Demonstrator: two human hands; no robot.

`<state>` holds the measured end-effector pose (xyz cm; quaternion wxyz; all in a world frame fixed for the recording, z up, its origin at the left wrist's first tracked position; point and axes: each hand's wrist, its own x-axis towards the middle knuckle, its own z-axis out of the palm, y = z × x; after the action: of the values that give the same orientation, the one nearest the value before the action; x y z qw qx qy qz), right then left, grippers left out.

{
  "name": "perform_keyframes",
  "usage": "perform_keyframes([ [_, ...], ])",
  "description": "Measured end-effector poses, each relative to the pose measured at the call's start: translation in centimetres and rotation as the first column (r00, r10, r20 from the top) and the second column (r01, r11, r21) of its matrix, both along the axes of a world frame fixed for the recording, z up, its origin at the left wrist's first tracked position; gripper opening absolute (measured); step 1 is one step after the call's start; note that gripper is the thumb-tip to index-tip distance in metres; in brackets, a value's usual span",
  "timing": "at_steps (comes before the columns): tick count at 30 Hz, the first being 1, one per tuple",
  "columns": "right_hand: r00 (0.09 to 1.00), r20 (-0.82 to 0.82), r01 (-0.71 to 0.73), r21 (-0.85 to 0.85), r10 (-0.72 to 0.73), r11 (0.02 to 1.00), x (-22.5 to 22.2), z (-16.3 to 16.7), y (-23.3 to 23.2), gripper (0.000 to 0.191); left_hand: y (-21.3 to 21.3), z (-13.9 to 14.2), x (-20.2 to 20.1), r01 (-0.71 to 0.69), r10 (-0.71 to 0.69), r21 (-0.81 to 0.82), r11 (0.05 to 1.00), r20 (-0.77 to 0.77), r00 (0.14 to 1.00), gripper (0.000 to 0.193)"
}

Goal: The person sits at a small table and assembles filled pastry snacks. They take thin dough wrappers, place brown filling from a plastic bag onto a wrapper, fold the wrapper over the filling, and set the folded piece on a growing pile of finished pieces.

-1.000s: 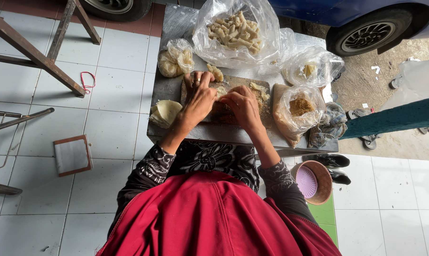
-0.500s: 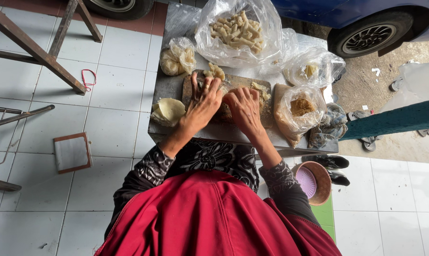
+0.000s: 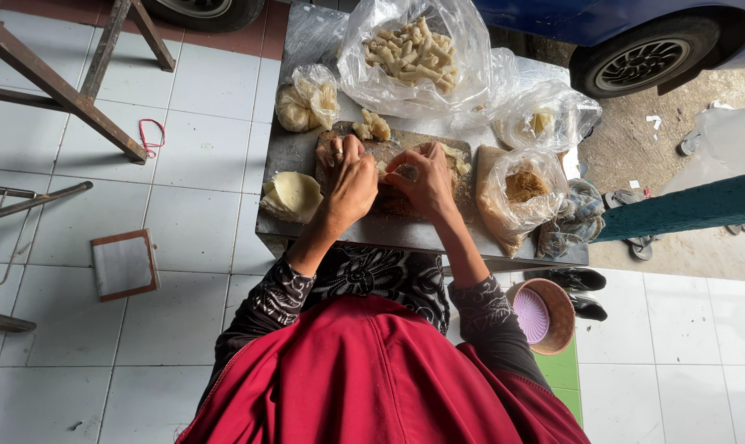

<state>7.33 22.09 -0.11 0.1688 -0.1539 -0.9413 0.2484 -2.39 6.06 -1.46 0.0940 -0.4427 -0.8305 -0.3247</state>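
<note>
With the left hand [image 3: 349, 182] and right hand [image 3: 426, 177] pressed together, pinching a pale dough piece [image 3: 386, 170] on the cutting board [image 3: 463, 193], excess pressure could tear it.

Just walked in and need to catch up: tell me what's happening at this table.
A person in a red apron works with both hands on a wooden board on a small grey table. The left hand and right hand press together on a pale piece of dough-like food. A big clear bag of finished pale rolls lies beyond the board, a stack of thin pale wrappers to the left, a bag of brown filling to the right.
</note>
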Motion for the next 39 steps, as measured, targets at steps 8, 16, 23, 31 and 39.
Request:
perform_keyframes([
  [8,0.992,-0.118,-0.039,0.120,0.054,0.992,2.0,-0.1,-1.9,0.023,0.4,0.0,0.2,-0.065,0.068,0.193,0.979,-0.008,0.998,0.016],
  [16,0.992,-0.104,0.087,0.180,-0.069,0.980,1.2,-0.1,-2.3,0.019,-0.6,0.0,0.4,-0.020,0.038,0.065,0.998,-0.298,0.954,0.013],
  [23,0.981,-0.179,0.113,0.237,-0.071,0.965,1.8,-0.4,-2.9,0.020,0.1,-0.2,-0.5,0.005,0.008,0.046,0.999,-0.282,0.959,0.009],
  [31,0.986,-0.084,0.160,0.172,-0.147,0.972,1.1,-0.7,-2.6,0.017,-0.1,-0.3,-0.3,0.060,-0.032,0.127,0.990,-0.215,0.976,0.014],
  [39,0.982,-0.155,0.142,0.208,-0.111,0.968,1.5,0.4,-3.5,0.013,0.3,0.6,-0.6,0.035,-0.039,-0.026,0.999,-0.187,0.982,0.006],
])
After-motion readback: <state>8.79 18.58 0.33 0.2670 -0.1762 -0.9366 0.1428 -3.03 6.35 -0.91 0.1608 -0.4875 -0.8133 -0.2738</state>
